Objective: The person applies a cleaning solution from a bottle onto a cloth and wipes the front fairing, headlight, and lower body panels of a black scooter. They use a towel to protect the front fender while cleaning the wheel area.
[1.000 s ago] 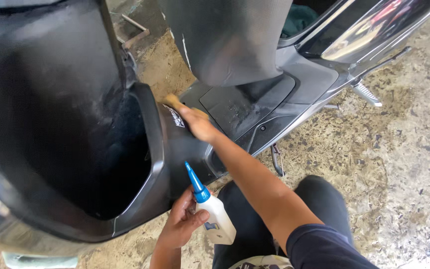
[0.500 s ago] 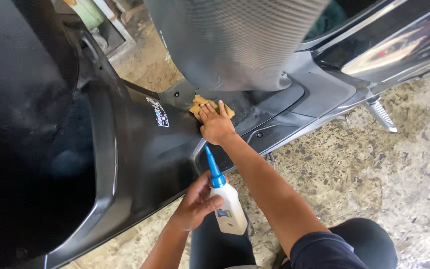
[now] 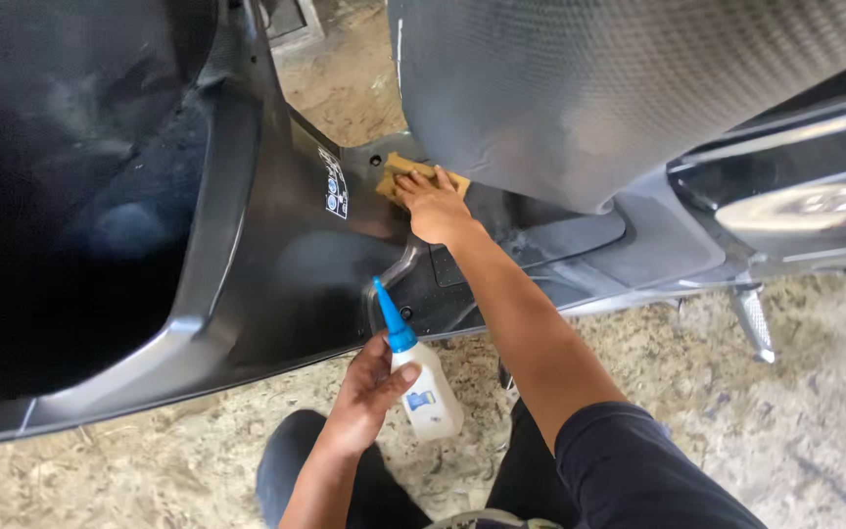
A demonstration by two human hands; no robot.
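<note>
Meanwhile the right hand (image 3: 431, 208) presses flat on a yellow sponge (image 3: 401, 174); the left hand's (image 3: 369, 387) grip closes around a blue-nozzled bottle (image 3: 425, 392).

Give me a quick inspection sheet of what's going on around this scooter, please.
Surface: black scooter body panel, dull and dusty, by the footboard.
Job's things: yellow sponge pressed on the panel; white squeeze bottle with blue nozzle, pointing up.
Clutter: nothing seen.
Hands: right hand flat on the sponge; left hand wrapped round the bottle.
Cables: nothing seen.
Surroundings: rough concrete floor; grey textured seat overhead; folded footpeg.
</note>
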